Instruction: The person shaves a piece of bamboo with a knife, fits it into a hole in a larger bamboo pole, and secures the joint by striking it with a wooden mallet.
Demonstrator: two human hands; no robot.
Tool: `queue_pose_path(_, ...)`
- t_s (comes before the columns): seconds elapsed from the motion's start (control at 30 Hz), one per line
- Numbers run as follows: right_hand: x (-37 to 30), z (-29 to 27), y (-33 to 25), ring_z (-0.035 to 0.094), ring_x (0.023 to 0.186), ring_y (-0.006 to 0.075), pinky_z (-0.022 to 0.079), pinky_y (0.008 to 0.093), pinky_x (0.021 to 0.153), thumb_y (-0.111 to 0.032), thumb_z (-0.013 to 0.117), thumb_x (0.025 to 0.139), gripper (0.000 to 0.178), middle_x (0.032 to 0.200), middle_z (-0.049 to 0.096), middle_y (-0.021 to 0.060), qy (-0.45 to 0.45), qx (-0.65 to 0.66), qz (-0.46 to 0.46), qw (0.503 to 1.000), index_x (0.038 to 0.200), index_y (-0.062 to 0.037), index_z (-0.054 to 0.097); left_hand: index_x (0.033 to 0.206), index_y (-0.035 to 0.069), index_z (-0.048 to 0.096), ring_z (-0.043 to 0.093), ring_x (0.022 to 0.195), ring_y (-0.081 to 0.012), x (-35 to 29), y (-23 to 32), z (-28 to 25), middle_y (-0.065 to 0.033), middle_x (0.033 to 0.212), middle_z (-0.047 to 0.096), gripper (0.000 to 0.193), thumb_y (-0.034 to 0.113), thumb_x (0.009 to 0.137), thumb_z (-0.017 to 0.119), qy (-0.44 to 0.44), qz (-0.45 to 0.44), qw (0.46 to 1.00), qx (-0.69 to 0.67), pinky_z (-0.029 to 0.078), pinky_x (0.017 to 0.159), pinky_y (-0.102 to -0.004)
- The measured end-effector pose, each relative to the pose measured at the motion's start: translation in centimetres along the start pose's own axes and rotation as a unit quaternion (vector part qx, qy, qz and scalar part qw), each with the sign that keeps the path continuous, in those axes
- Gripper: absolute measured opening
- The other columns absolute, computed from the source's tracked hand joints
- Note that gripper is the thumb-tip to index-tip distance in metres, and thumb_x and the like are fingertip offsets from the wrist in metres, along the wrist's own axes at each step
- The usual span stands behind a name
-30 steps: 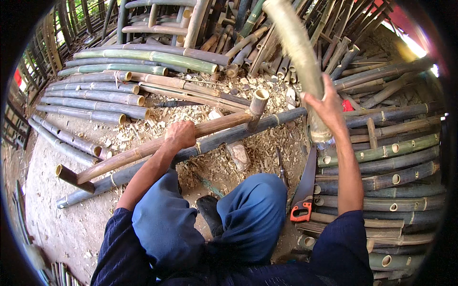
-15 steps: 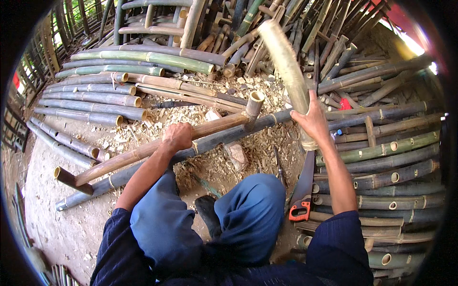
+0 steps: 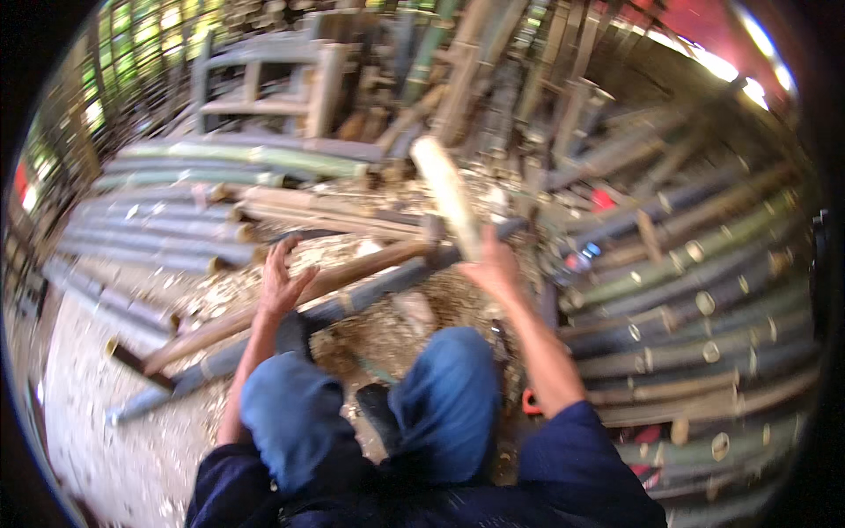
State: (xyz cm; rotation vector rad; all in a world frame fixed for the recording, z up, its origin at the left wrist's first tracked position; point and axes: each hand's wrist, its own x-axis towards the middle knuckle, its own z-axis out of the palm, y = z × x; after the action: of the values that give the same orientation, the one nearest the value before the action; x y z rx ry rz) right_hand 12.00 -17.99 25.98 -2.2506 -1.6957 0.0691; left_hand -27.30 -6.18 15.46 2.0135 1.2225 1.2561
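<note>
Littered ground (image 3: pixel 466 301) spreads below the right hand (image 3: pixel 491 269) holding a club (image 3: pixel 444 189).

Navy shirt (image 3: pixel 396 506), short sleeves (image 3: pixel 576 453), blue trousers (image 3: pixel 451 387), dark footwear (image 3: pixel 376 415)

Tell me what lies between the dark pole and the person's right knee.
The head view shows a pale block and scattered chips between the dark pole and the right knee, somewhat blurred.

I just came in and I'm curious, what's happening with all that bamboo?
A person's right hand grips a thick pale stick. The left hand is open, fingers spread, near the brown bamboo pole but not gripping it. That pole lies alongside a dark bamboo pole, and pale chips litter the ground.
</note>
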Motion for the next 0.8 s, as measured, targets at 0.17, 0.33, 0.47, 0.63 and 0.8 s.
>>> queue_pose_path(0.17,-0.2,-3.5,-2.4,0.069,0.095,0.0443,0.055,0.0472,0.088,-0.02,0.08,0.069,0.083,0.107,0.07,0.0268,-0.028,0.046,-0.078,0.995,0.142,-0.0011,0.046,0.124,0.002,0.058,0.053,0.118,-0.03,-8.2,-0.4,-16.7,-0.014,0.117,0.059,0.061,0.017,0.072,0.085,0.43,-0.166,0.879,0.119,0.044,0.102,-0.0398)
queue_pose_path(0.33,1.2,-3.3,-18.3,0.063,0.11,0.0458,0.05,0.0477,0.094,-0.017,0.075,0.067,0.087,0.121,0.065,0.0291,-0.082,0.002,-0.335,0.939,0.146,-0.0038,0.043,0.133,-0.004,0.044,0.061,0.107,-0.0346,-14.7,-8.8,-29.6,-0.0193,0.113,0.062,0.094,0.03,0.061,0.094,0.47,-0.251,0.844,0.068,0.048,0.097,-0.0434)
queue_pose_path(0.47,1.4,-3.4,-33.3,0.064,0.108,0.0457,0.05,0.0475,0.093,-0.02,0.074,0.065,0.087,0.119,0.064,0.0302,-0.14,0.006,-0.473,0.87,0.147,-0.0119,0.046,0.135,-0.001,0.044,0.063,0.11,-0.0374,-13.2,-10.5,-32.5,-0.0236,0.117,0.063,0.102,0.037,0.055,0.095,0.511,-0.413,0.731,0.186,0.049,0.099,-0.043)
queue_pose_path(0.63,0.9,-2.0,-47.7,0.067,0.1,0.0414,0.052,0.0494,0.088,-0.028,0.073,0.067,0.086,0.112,0.067,0.026,-0.116,0.041,-0.558,0.821,0.147,-0.0152,0.045,0.108,0.003,0.063,0.067,0.083,-0.0228,-15.4,-18.9,-37.7,-0.0092,0.093,0.069,0.062,0.022,0.056,0.092,0.367,-0.31,0.871,-0.105,0.055,0.076,-0.0373)
queue_pose_path(0.8,0.2,2.3,-57.6,0.071,0.094,0.0381,0.057,0.0475,0.085,-0.027,0.073,0.072,0.079,0.102,0.072,0.0205,-0.117,0.149,-0.54,0.82,0.143,-0.0094,0.045,0.094,0.008,0.063,0.061,0.07,-0.0155,-15.9,-19.5,-34.5,-0.0015,0.079,0.064,0.04,0.008,0.058,0.08,0.348,-0.349,0.866,-0.08,0.051,0.062,-0.0334)
